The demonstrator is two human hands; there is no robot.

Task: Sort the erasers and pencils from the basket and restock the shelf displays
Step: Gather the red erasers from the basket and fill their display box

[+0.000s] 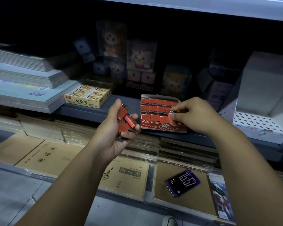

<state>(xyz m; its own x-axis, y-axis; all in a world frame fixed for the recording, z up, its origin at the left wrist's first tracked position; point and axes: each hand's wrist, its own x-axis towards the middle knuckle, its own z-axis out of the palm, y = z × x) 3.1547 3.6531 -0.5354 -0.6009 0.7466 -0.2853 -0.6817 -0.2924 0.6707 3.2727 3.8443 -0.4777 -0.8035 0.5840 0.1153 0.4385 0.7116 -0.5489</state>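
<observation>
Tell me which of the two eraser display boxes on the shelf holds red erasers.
The red cardboard box by the right hand; the cream cardboard box further left holds pale erasers.

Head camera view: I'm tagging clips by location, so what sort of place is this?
Likely a stationery shop aisle: a red display box of 2B erasers on a shelf, stacked exercise books below, boxed toys behind.

Red erasers (126, 119) in left hand (119, 128), right hand (191, 115) at red display box (163, 128).
</observation>
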